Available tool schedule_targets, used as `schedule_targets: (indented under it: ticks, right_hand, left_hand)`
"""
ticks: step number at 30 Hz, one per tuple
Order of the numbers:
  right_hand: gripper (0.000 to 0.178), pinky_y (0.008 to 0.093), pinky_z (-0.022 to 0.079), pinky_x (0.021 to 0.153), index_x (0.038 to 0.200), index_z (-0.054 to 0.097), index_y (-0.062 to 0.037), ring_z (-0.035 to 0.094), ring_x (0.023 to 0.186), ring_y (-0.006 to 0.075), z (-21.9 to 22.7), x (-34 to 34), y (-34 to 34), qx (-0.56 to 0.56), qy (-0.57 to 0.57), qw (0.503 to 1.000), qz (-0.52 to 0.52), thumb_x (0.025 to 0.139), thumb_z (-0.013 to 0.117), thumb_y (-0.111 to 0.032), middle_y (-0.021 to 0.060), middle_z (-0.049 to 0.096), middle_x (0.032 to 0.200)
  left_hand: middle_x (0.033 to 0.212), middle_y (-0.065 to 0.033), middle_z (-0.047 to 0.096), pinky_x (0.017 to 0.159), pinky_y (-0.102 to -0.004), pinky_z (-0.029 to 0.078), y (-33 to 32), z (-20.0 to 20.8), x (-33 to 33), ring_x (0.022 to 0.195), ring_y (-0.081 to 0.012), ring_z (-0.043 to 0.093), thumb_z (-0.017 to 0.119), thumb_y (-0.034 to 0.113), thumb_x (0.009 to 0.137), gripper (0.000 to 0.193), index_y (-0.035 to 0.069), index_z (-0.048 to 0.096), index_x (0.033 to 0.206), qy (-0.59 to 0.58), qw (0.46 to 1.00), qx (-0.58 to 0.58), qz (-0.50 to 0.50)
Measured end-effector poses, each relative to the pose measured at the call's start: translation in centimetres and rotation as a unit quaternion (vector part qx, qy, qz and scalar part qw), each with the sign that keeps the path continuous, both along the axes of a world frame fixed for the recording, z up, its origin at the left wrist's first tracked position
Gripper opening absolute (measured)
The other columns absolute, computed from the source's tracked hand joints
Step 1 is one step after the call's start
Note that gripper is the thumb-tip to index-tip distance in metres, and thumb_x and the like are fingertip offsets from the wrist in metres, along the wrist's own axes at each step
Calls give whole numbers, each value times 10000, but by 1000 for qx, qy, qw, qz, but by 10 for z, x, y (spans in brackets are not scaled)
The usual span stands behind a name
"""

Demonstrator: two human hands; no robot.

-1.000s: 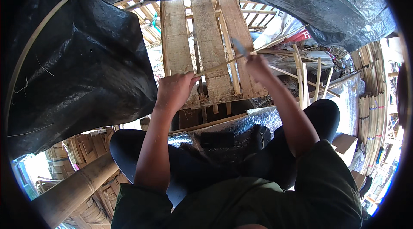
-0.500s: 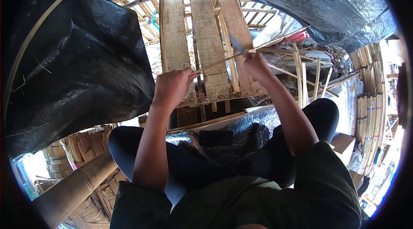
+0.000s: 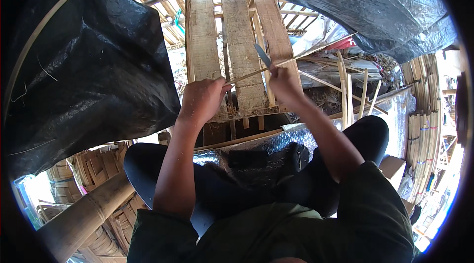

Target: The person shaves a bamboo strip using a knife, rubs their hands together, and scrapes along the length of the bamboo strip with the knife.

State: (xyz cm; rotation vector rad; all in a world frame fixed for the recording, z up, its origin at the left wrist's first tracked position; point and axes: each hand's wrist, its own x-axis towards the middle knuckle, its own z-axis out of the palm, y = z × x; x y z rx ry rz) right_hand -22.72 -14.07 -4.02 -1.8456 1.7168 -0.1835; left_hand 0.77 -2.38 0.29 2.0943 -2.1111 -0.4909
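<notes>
My left hand (image 3: 203, 96) is closed on the near end of a long, thin bamboo strip (image 3: 248, 75), which slants up to the right over the wooden planks. A knife (image 3: 262, 55) sits in my right hand (image 3: 285, 85), its grey blade pointing up and to the left across the strip. The knife's handle is hidden by my fingers. Blade and strip meet or nearly meet just in front of my right fist; whether they touch I cannot tell.
Three rough planks (image 3: 240, 31) form a bench ahead. Black plastic sheeting (image 3: 94, 80) hangs at the left and overhead. Upright bamboo sticks (image 3: 342, 85) stand at the right, with bundled strips (image 3: 419, 134) beyond. A thick bamboo pole (image 3: 91, 208) lies at the lower left.
My right hand and the knife have moved left and slightly down along the strip, nearer my left hand. My left hand has shifted slightly right, still gripping the strip.
</notes>
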Motion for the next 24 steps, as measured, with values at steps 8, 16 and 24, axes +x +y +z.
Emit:
schedule_targets:
  ticks: [8, 16, 24]
  right_hand:
    - [426, 353, 476, 403, 1042, 634, 43, 604, 491, 176, 6, -13, -21, 154, -40, 982, -103, 1101, 429, -325, 75, 576, 598]
    - [496, 355, 472, 411, 1060, 634, 65, 569, 471, 181, -5, 8, 4, 179, -69, 981, -3, 1110, 410, -375, 74, 588, 630]
    - [545, 364, 488, 404, 1101, 630, 118, 635, 491, 197, -5, 17, 17, 93, -38, 995, 5, 1115, 401, -376, 119, 640, 639]
  left_hand:
    - [796, -151, 729, 727, -473, 573, 1, 0, 2, 798, -346, 734, 582, 342, 1046, 306, 81, 700, 939, 8, 1000, 0, 4]
    - [754, -131, 722, 687, -447, 568, -1, -4, -3, 755, -325, 733, 595, 335, 1045, 312, 76, 689, 900, 10, 1000, 4, -11]
    - [838, -164, 735, 743, -479, 572, -2, 1, 0, 812, -356, 731, 591, 327, 1046, 305, 58, 703, 954, 10, 999, 38, -2]
